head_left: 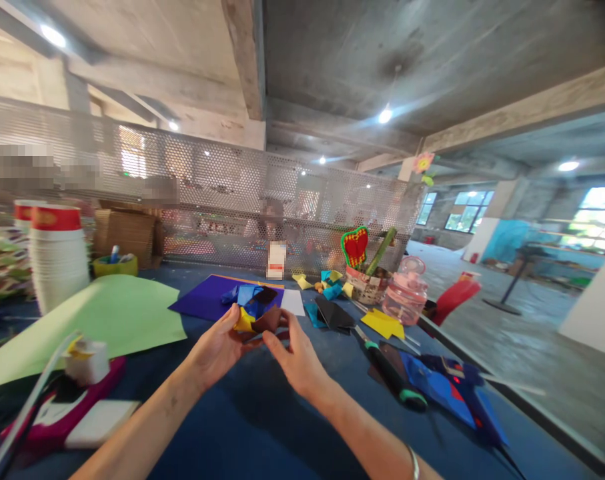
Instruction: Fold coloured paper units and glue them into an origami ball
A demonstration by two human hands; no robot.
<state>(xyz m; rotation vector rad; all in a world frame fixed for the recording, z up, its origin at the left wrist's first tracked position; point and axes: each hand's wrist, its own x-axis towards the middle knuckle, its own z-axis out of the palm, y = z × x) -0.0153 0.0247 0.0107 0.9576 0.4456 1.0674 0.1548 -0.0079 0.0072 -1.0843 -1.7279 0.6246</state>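
Both my hands meet over the middle of the table, around a small folded craft piece (pixel 267 320) in brown and yellow, seemingly paper or felt. My left hand (pixel 217 353) grips its yellow side between thumb and fingers. From the right, my right hand (pixel 297 357) has its thumb and fingers on the brown part. Some fingertips are hidden behind the piece. Just beyond lie blue folded pieces (pixel 249 297), overlapping a purple sheet (pixel 197 298); I cannot tell whether any of the blue joins the held piece. A white sheet (pixel 294 302) lies beside the purple one.
Right: a black-handled tool (pixel 389 373), a blue glue gun (pixel 462 383), yellow sheets (pixel 382 323), a pink clear jar (pixel 405 297) and a basket (pixel 365 285). Left: a green sheet (pixel 122 317), a power strip (pixel 57 417) with a cord, stacked cups (pixel 57 260). A perforated screen (pixel 207 180) stands behind.
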